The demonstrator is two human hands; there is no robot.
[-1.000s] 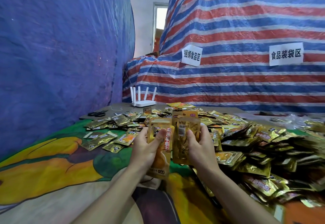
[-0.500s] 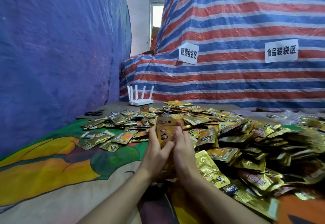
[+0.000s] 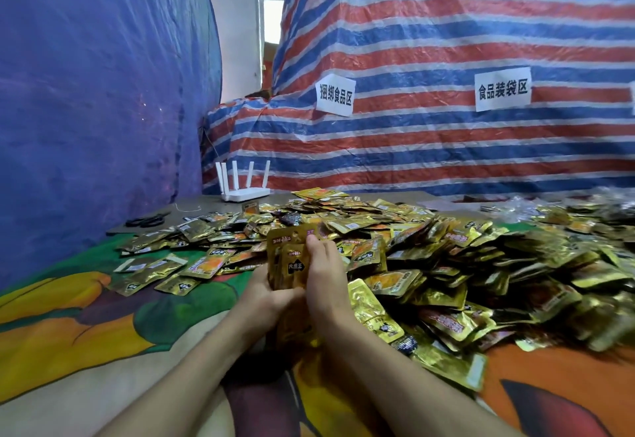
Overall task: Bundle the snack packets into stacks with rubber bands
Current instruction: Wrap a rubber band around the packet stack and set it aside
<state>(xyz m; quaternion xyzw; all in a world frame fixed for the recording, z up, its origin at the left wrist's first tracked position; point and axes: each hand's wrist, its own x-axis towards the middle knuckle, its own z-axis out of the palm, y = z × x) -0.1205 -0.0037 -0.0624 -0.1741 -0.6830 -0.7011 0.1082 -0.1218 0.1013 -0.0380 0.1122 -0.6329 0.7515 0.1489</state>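
The left hand [image 3: 264, 294] curls its fingers round the foot of a small upright stack of shiny gold foil snack packets [image 3: 290, 261]. The right hand [image 3: 323, 275] grips its side, just before the big loose heap of gold packets [image 3: 446, 265] on the colourful cloth-covered surface [image 3: 68, 316].

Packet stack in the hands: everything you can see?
The packet stack is a few gold foil snack packets, upright and pressed face to face, tops uneven, a black label on the front one. The left hand grips its lower left, the right hand its right edge. No rubber band shows.
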